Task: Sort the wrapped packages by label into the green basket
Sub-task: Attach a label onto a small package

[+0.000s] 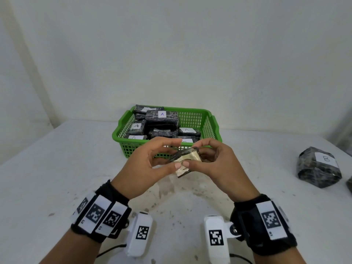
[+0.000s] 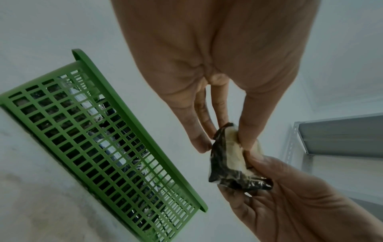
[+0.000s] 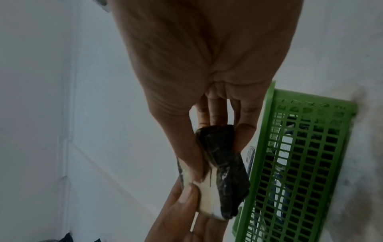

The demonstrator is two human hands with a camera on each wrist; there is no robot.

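Both the left hand and right hand pinch one small wrapped package; its label is apparently obscured. The green basket lies at twelve o'clock, just beyond.

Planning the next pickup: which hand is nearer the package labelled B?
Right. The right hand is between the B package and the left hand; both hold a small package before the basket.

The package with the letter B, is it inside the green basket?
No, the package marked B sits on the table far to the right of the green basket, which shows packages marked A.
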